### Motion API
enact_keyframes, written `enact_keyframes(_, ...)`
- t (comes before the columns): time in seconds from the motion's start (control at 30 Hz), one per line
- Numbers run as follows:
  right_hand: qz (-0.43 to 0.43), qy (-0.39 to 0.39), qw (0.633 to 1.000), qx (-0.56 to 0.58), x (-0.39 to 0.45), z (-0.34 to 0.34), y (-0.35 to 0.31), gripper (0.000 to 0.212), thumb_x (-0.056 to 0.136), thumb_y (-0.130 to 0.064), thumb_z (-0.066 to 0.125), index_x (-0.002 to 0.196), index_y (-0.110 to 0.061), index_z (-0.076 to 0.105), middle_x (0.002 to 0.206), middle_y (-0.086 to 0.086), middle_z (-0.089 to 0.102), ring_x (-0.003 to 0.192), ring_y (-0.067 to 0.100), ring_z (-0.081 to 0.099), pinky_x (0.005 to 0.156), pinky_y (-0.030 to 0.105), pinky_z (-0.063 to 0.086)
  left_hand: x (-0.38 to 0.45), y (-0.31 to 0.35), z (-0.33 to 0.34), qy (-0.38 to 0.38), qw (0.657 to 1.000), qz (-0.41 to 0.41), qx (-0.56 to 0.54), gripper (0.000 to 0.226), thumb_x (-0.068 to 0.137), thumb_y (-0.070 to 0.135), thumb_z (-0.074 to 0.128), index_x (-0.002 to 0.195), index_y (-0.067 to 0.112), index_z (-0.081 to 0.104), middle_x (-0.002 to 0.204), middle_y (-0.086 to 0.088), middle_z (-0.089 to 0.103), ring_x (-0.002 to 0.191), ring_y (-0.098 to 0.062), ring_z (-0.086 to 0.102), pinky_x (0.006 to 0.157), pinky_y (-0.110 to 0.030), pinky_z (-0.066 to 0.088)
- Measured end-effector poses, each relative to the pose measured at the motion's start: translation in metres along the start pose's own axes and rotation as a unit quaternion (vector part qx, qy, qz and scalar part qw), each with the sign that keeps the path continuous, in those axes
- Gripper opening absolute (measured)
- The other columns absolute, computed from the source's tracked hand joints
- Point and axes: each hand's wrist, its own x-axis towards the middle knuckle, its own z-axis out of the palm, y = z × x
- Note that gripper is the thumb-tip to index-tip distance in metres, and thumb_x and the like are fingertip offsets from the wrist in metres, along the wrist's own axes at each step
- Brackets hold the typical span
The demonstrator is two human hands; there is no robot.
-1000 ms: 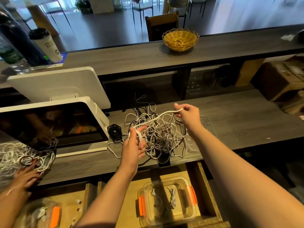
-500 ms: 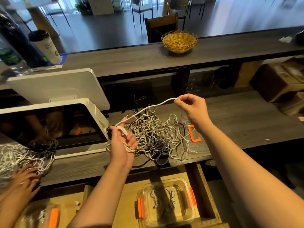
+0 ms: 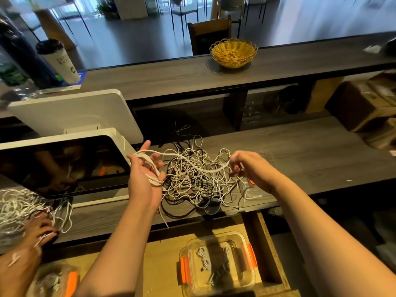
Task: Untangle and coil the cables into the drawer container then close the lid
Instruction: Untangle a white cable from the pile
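A tangle of white and black cables [image 3: 197, 181] lies on the dark wood counter [image 3: 310, 151]. My left hand [image 3: 144, 176] is at the tangle's left edge with several loops of a thick white cable [image 3: 192, 162] wound round its palm, fingers partly spread. The cable runs right across the tangle to my right hand [image 3: 246, 166], which pinches it. Below the counter, a clear container [image 3: 246, 277] with orange clips sits in the open wooden drawer [image 3: 276, 256] and holds coiled cables. Its clear lid with an orange clip [image 3: 251, 182] lies under my right hand, mostly hidden.
A white-framed screen [image 3: 64, 163] stands left of my left hand. Another person's hand [image 3: 40, 230] works a second white cable tangle [image 3: 19, 206] at far left, above another container [image 3: 53, 281]. On the upper ledge stand a yellow basket [image 3: 233, 52] and a paper cup [image 3: 60, 61].
My left hand rose and turned its palm up with more loops round it. My right hand came down from its raised position, drawing the cable lower over the tangle.
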Motion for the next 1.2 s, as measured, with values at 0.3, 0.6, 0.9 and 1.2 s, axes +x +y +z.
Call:
enact_keyframes(0.3,-0.003,-0.08,0.992,-0.093,-0.007,0.056,-0.024,0.027,0.103,-0.024,0.044,0.114,-0.019,0.068,0.115,0.0,0.07,0.111,0.015,0.063,0.105,0.037,0.046,-0.032,-0.011,0.032,-0.144,0.955,-0.039,0.257,0.054,0.103,0.055,0.026,0.111,0.032,0.074,0.104,-0.001,0.076,0.102,-0.02,0.068,0.087,-0.039,0.05)
enact_keyframes(0.6,-0.025,-0.014,0.996,-0.089,-0.023,0.088,-0.023,0.024,0.1,-0.027,0.055,0.116,-0.01,0.06,0.09,-0.004,0.069,0.072,0.005,0.066,0.064,0.017,0.052,-0.042,-0.016,0.033,-0.118,0.967,-0.069,0.214,0.052,0.102,0.055,0.028,0.121,0.032,0.071,0.115,0.003,0.074,0.116,-0.017,0.066,0.096,-0.038,0.054)
enact_keyframes(0.9,-0.075,0.038,0.992,-0.095,-0.033,0.103,-0.011,0.026,0.1,-0.025,0.056,0.084,-0.009,0.068,0.053,-0.011,0.054,0.046,0.0,0.04,0.045,0.014,0.033,-0.036,-0.022,0.029,-0.096,0.987,-0.128,0.001,0.053,0.105,0.053,0.026,0.13,0.026,0.063,0.108,-0.007,0.073,0.106,-0.021,0.065,0.103,-0.04,0.047)
enact_keyframes(1.2,-0.068,0.068,0.99,-0.103,-0.033,0.112,0.007,0.026,0.099,-0.016,0.056,0.082,-0.002,0.07,0.057,-0.011,0.056,0.054,0.0,0.045,0.057,0.019,0.038,-0.031,-0.027,0.035,-0.064,0.988,-0.121,-0.065,0.052,0.105,0.056,0.028,0.131,0.028,0.063,0.085,-0.002,0.066,0.074,-0.012,0.059,0.08,-0.031,0.05)
